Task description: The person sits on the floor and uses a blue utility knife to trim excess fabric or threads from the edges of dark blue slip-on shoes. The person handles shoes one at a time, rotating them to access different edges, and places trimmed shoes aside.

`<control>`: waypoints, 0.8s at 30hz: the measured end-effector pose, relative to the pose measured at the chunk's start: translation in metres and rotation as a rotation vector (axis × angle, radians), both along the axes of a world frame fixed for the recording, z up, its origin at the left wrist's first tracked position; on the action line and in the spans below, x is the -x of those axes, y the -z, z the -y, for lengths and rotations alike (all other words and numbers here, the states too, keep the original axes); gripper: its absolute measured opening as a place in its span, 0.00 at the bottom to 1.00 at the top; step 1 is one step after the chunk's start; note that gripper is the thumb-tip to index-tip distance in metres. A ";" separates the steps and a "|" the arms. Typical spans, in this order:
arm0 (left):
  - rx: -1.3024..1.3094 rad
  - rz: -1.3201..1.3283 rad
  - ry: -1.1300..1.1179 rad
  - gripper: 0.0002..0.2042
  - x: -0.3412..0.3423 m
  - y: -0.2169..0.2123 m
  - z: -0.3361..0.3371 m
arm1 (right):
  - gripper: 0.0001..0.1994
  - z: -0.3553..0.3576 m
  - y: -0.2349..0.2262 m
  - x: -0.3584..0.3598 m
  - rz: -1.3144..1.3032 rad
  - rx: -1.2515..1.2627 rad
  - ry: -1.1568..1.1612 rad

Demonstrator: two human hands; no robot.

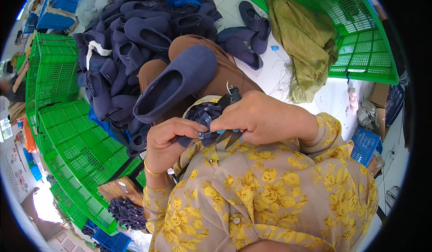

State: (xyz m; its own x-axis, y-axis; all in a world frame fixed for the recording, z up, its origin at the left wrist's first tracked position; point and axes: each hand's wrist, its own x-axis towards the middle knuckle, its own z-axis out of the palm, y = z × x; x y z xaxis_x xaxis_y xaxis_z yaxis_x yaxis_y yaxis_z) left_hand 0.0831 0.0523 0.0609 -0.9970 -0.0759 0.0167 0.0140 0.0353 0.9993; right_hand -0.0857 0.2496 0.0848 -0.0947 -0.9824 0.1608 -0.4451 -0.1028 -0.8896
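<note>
Close before my body, both hands meet over a small bunch of gathered navy fabric [204,112]. My left hand [168,139] is closed, its thumb and fingers pinching the fabric's near edge beside a small shiny light-blue bit. My right hand [258,117] is closed around scissors [233,139]; the metal blades stick out below its fingers and a black wrapped handle rises above. Its fingertips also touch the bunch. Just beyond, a navy slipper [198,72] lies across my knees, its opening facing up. My fingers hide part of the fabric.
A large heap of navy slippers [135,45] fills the far left. More slippers [245,51] lie on the white floor. Green plastic crates [81,148] stand left and far right [366,54], beside an olive sack [301,40]. Dark gathered pieces [128,213] sit by a wooden board [119,189].
</note>
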 end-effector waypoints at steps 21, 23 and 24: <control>-0.306 0.201 0.034 0.08 -0.011 0.015 -0.018 | 0.26 -0.008 0.024 -0.008 0.103 -0.019 -0.081; -0.338 0.264 0.006 0.08 -0.014 0.013 -0.022 | 0.27 -0.011 0.028 -0.013 0.085 -0.018 -0.065; -0.354 0.303 -0.008 0.07 -0.017 0.014 -0.023 | 0.27 -0.012 0.031 -0.015 0.074 -0.015 -0.048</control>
